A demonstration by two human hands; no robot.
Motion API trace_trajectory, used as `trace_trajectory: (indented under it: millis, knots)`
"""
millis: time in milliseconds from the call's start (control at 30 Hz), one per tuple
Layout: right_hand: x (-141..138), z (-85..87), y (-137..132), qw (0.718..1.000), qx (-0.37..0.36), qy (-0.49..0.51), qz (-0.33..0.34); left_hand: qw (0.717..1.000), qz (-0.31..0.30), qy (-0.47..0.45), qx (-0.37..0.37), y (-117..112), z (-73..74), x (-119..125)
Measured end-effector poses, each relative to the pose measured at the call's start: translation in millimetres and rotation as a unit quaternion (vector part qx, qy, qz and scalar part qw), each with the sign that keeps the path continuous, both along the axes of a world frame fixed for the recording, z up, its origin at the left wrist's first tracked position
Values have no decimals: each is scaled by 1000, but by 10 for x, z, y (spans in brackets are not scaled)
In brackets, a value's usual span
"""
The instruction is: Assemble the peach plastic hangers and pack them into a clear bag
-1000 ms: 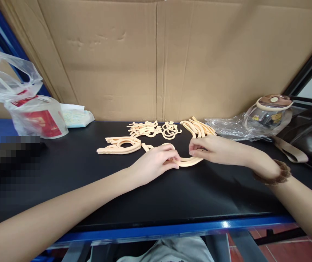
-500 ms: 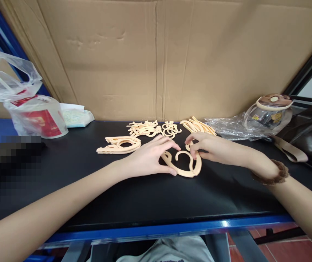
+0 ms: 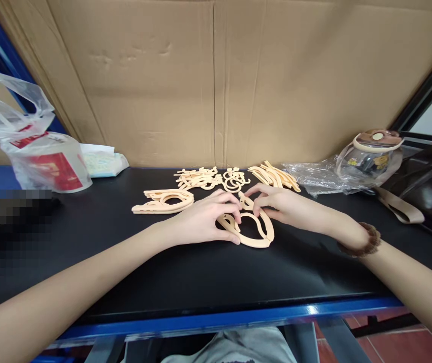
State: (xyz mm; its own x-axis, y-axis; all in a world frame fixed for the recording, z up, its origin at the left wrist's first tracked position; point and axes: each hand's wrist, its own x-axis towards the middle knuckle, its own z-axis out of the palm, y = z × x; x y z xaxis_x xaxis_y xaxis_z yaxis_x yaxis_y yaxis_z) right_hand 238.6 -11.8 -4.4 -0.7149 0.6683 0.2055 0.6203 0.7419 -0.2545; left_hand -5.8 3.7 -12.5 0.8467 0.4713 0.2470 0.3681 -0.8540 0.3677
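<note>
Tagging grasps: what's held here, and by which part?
The peach plastic hanger, lying flat on the black table. The left hand pinches its left end; the right hand grips its far end.

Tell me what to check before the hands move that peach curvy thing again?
1. Left hand grips the peach curved piece: ok.
2. Right hand pinches its upper end: ok.
3. Piece rests on the black table: ok.
4. Ends joined together: cannot tell, the fingers hide them.
5. Loose hooks lie just behind the hands: ok.
</note>
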Motion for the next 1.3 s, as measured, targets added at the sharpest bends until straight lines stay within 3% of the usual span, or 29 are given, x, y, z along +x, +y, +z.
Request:
trace_trajectory:
  millis: [333,633,800,1033,1300]
  knots:
    - [17,-57,68,999,-34,-3,0,999,15,16,23,-1,-50,45]
    - [-79,40,-43,997,-42,-12,-71,996,37,30,74,-48,-39,91]
    - [-100,64,-93,997,-36,-17,-71,994,43,45,91,-63,-21,98]
    - [-123,108,-148,996,-69,-43,-44,996,54,30,67,-55,-32,85]
    - [-118,55,-107,994,-107,3,-26,996,81,24,-29,-25,-45,61]
